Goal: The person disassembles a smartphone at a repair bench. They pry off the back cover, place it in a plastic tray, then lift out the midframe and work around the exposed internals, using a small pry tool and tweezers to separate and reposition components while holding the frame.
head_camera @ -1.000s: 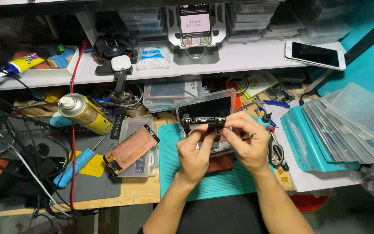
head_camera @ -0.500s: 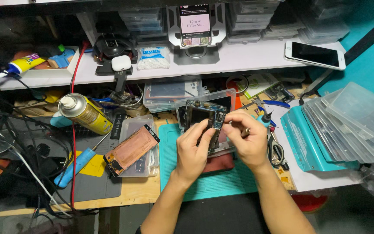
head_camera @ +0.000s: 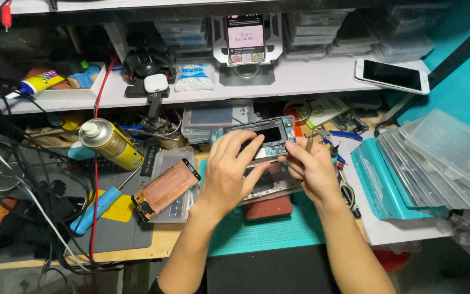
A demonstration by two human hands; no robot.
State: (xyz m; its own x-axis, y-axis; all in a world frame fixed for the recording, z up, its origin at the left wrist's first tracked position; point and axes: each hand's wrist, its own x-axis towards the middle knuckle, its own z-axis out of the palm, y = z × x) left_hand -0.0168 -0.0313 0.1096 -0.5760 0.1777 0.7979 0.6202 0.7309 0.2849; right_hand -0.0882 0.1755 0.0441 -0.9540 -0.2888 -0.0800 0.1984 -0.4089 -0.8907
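An opened phone body (head_camera: 270,136), its battery and boards exposed, lies tilted over a red block (head_camera: 270,207) on the teal mat (head_camera: 262,234). My left hand (head_camera: 234,169) lies flat across the phone's lower half, fingers spread on it. My right hand (head_camera: 312,167) grips the phone's right edge and holds thin tweezers (head_camera: 309,142) pointing up between its fingers. A detached copper-backed screen (head_camera: 165,189) rests on a clear tray to the left.
A yellow spray can (head_camera: 110,144) lies left of the mat among tangled cables. Stacked clear lids (head_camera: 447,160) sit on a teal box at right. The shelf behind carries a white phone (head_camera: 391,75), a lit phone on a stand (head_camera: 246,39) and a glue tube (head_camera: 35,85).
The phone body went from held up between both hands to lying lower on the block. My left hand has flattened over it; my right hand moved to its right edge.
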